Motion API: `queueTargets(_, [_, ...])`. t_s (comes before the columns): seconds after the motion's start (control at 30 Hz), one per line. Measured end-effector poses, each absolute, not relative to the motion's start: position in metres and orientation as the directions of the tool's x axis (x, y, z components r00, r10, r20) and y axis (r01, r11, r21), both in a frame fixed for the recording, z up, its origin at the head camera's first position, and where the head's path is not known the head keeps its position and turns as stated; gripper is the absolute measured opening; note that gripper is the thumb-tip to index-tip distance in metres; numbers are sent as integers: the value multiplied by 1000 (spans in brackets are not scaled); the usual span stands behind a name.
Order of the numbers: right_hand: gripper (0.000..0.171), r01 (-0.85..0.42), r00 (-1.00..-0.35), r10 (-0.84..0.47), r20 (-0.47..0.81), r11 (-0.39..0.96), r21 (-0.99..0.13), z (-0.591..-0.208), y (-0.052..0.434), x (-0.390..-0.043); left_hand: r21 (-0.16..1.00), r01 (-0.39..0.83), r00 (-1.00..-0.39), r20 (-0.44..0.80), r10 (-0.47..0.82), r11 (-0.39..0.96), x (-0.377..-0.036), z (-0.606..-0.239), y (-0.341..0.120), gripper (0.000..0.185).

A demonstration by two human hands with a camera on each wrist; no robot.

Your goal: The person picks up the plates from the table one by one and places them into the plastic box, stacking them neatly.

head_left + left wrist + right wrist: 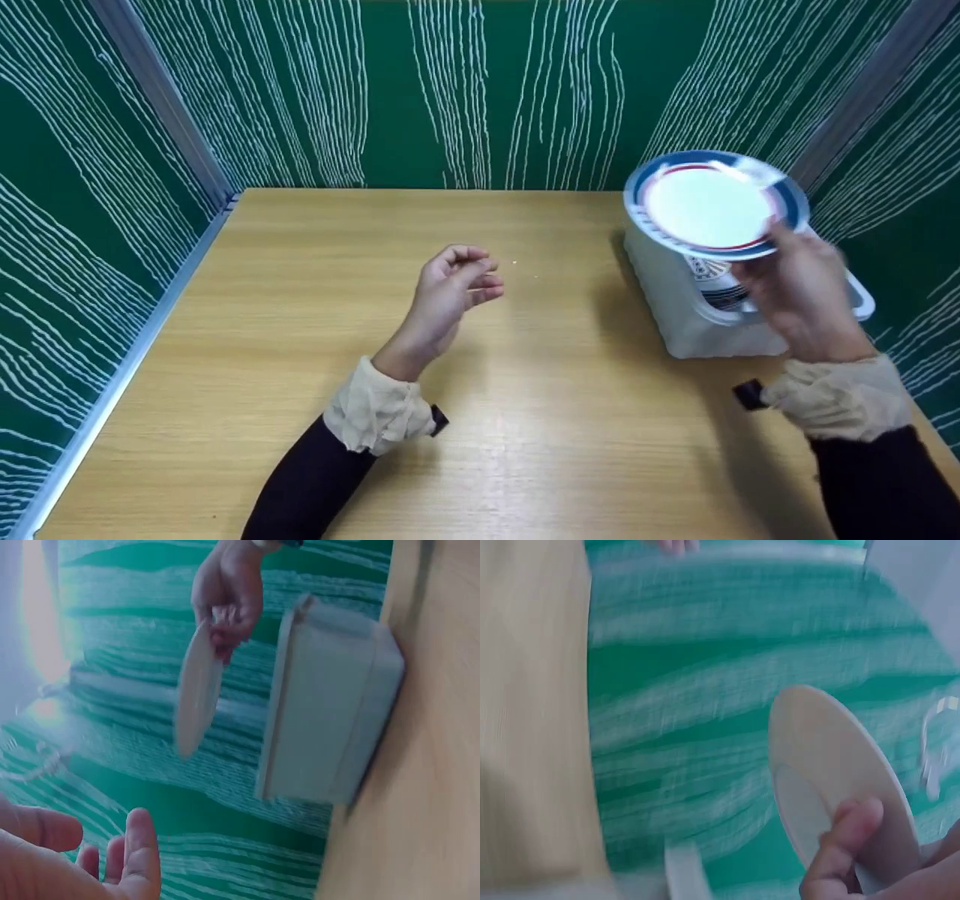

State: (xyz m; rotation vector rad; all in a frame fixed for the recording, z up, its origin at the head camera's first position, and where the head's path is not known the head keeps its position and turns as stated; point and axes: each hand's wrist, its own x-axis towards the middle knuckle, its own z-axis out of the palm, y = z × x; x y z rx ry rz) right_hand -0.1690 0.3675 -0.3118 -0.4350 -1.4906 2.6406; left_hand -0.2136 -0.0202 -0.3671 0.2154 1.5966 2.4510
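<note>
My right hand (806, 292) pinches the near right rim of a white plate (709, 206) with a blue border and a red ring. The plate is held above a white plastic bin (667, 319) at the table's right side; its underside (821, 757) faces the right wrist camera. Inside the bin, partly covered by plate and hand, a patterned dish (716, 281) shows; its exact kind is unclear. Over the middle of the table hovers my left hand (450, 296), fingers loosely bent and holding nothing.
The wooden table (315, 315) is bounded by green walls (517, 97) with white wavy lines and grey corner posts (161, 90). Tiny pale specks lie on the tabletop near the left hand's fingertips. The bin's walls stand up from the table at right.
</note>
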Motion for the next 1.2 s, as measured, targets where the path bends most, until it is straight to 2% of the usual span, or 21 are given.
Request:
queueTargets(0.17, [32,56,-892,360,-273,-511,-858,-318,403,-184,910,-220,-958,-133,255,-351,-241,-387,-34,10])
queueTargets(0.27, [45,98,-869,391,-303,-464,-880,-325,416,-190,874,-313,-937,-220,271,-371,-257,-401,-43,12])
queueTargets(0.47, [62,267,-855,408,-319,-180,-947,-333,420,-204,815,-421,-901,-325,288,-397,-274,-422,-54,13])
queueTargets(0.57, [65,341,-851,407,-332,-52,-939,-333,417,-211,816,-430,-897,-338,284,-388,-276,-425,-57,12])
queueTargets(0.73, [62,435,-833,399,-384,43,-900,-331,418,-218,815,-429,-900,-350,259,-389,-277,-424,-62,11])
queueTargets(0.83, [59,455,-832,365,-417,20,-890,-331,421,-221,812,-434,-898,-359,254,-390,-278,-424,-65,12])
queueTargets(0.97, [70,490,-811,314,-494,-100,-866,-329,426,-222,810,-445,-892,-365,266,-383,-279,-425,-64,16])
queueTargets(1.07, [75,504,-796,317,-516,-126,-855,-329,428,-222,818,-441,-893,-359,271,-370,-279,-425,-64,20])
queueTargets(1.13, [72,497,-812,325,-486,-53,-866,-331,427,-221,828,-431,-897,-351,268,-360,-279,-425,-64,22])
queueTargets(1.2, [69,458,-850,332,-409,85,-885,-335,421,-220,840,-418,-903,-343,259,-345,-278,-425,-64,19])
